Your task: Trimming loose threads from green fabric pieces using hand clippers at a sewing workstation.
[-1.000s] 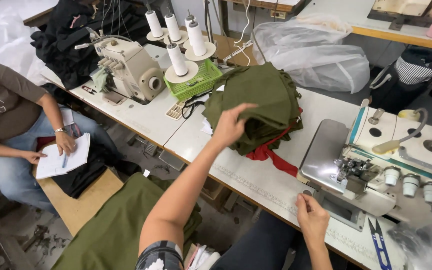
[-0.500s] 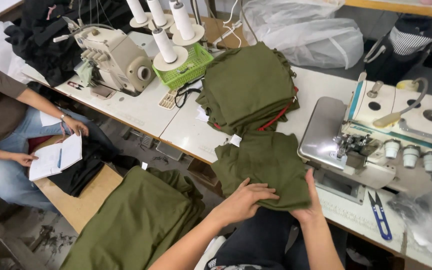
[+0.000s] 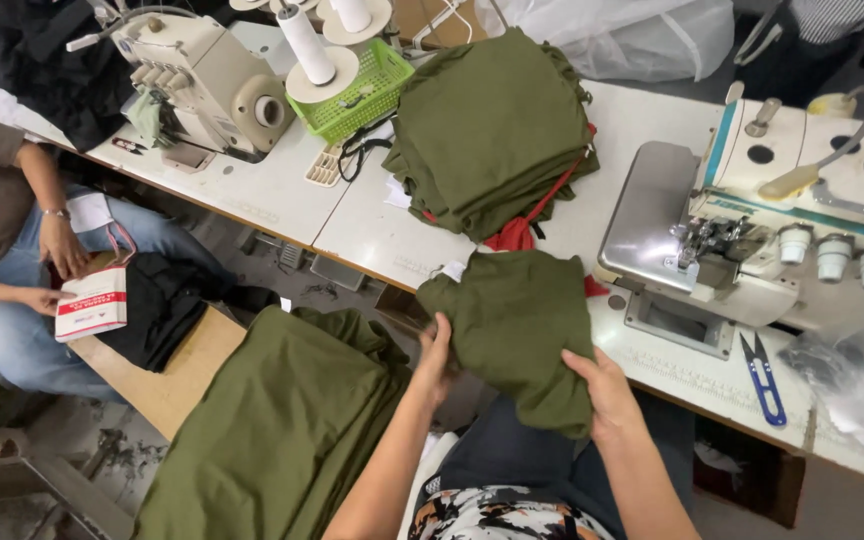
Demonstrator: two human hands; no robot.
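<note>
Olive fabric piece [image 3: 517,325] lies half on the near edge of the white counter [image 3: 372,235], its lower part hanging over toward the person's lap. The left hand [image 3: 436,352] pinches its left edge, fingers closed on the cloth; the right hand [image 3: 604,385] clasps the lower right corner — both have the same piece in their grip. Just behind it sits a tall stack of folded olive pieces [image 3: 492,125] with a red strip [image 3: 517,232] showing underneath, and to the right stands the overlock sewing machine [image 3: 752,230], blue thread snips [image 3: 762,375] lying in front of it. A second heap of olive cloth [image 3: 282,430] rests on a low bench to the left.

The risk, as I judge it: the overhanging part could drag the piece off the counter if either hand loosens, or an edge could snag near the machine's presser foot — the cloth lies just beside it.
</note>
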